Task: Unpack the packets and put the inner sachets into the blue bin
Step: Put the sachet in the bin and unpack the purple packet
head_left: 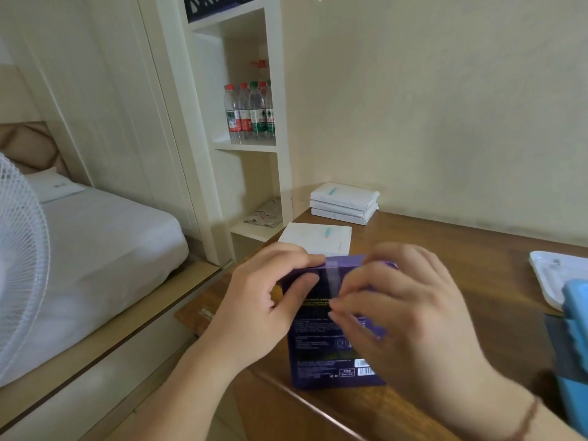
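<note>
A person stands a purple box (331, 319) upright at the near edge of a wooden desk (445, 249), its long axis running vertically, printed back facing the camera. The left hand (270, 294) grips the box's upper left corner, thumb on the near face and fingers curled over the top edge. The right hand (404, 300) is curled over the upper right, its fingertips (337, 305) picking at a strip of clear tape (332, 278) that runs down from the top flap. The sealed flap therefore lies directly above and between both hands, and the right hand seems best placed to peel it open.

Farther back on the desk lie one flat white sachet (318, 238) and, beyond it against the wall, a stack of three white packets (345, 203). At the right edge, near, only a corner of the blue bin (576, 316) shows, with one white tray (550, 275) just behind it. One purple box is visible.
</note>
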Tool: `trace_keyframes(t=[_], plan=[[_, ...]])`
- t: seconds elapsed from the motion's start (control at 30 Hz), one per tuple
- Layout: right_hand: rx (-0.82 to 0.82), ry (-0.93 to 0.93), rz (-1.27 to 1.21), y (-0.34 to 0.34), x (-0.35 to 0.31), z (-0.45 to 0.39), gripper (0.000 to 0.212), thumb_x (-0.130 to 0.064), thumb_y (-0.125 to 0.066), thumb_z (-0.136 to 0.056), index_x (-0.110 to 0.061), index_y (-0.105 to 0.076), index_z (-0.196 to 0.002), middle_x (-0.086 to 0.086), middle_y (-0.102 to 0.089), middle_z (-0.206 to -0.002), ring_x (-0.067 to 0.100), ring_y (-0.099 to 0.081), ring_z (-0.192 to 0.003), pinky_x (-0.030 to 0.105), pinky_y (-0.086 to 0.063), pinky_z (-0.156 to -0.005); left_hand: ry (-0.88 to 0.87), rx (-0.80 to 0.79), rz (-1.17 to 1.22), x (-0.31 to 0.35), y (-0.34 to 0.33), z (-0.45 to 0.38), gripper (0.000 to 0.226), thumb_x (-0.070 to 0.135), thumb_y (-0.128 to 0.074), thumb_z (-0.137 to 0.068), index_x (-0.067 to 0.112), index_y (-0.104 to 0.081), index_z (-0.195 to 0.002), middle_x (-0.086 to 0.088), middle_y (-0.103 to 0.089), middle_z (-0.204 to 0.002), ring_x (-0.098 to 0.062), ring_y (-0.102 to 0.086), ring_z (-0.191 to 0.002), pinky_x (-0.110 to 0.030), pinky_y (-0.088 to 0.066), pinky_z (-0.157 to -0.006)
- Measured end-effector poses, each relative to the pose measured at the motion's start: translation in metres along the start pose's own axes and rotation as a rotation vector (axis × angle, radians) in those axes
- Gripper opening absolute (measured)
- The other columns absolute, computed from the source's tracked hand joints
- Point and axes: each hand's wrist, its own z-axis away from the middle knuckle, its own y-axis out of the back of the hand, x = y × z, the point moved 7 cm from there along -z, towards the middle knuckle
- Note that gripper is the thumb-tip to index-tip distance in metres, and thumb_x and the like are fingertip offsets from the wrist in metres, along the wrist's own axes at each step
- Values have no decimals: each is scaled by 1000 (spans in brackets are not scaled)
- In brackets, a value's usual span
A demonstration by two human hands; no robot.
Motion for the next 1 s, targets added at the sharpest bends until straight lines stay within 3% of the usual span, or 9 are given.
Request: trace_keyframes(t=[0.2, 0.47, 0.63, 0.77, 0.87, 0.93, 1.0], plan=[[128, 99, 199, -18, 0, 23, 3, -19, -73, -83, -20, -76, -83, -1, -71, -93, 28, -51, -104, 53, -32, -106, 12, 29, -3, 4, -2, -1, 25, 32, -54, -94, 22, -67, -113, 16, -64, -112, -5, -59, -110, -13, -49, -86], [257, 69, 227, -24, 8, 30, 5, -22, -76, -80, -26, -79, -79, -1, -72, -84, 27, -48, -96, 56, -30, -106, 90, 53, 134, 6, -8, -3, 22, 38, -61, -90, 19, -65, -100, 16, -65, -101, -7, -62, -104, -11, -49, -79], [190, 109, 189, -33, 7, 40, 12, -34, -74, -81, -23, -79, -83, -4, -62, -101, 27, -49, -99, 56, -31, -107, 138, 155, 166, 7, -11, -5, 21, 34, -77, -81, 22, -63, -89, 14, -65, -94, -5, -64, -94, -9, -47, -76], [189, 83, 37, -24, 5, 40, 28, -39, -67, -81, -17, -70, -63, 4, -70, -88, 29, -50, -96, 55, -35, -102, 149, 116, 203, 5, -12, -2, 25, 27, -80, -77, 26, -60, -92, 16, -64, -98, -7, -64, -97, -10, -47, -78], [299, -81, 33, -6, 12, 15, 21, -35, -70, -83, -14, -75, -80, 9, -69, -97, 34, -52, -102, 56, -40, -94, 196, 37, 232, 2, -15, 4, 34, 28, -80, -74, 32, -59, -100, 20, -62, -106, -4, -61, -105, -10, -49, -79], [234, -123, 95, -8, 16, -2, 27, -42, -66, -89, -17, -74, -92, 3, -70, -103, 34, -57, -102, 54, -39, -96, 213, 22, 224, 0, -15, 7, 40, 22, -82, -73, 35, -58, -102, 22, -61, -109, -3, -60, -108, -10, -49, -80], [117, -112, 102, -19, 18, -8, 32, -48, -56, -94, -21, -73, -95, -4, -71, -95, 27, -63, -90, 48, -42, -92, 196, 13, 185, 0, -16, 10, 47, 19, -84, -73, 37, -56, -105, 25, -59, -111, -2, -58, -110, -10, -50, -79]])
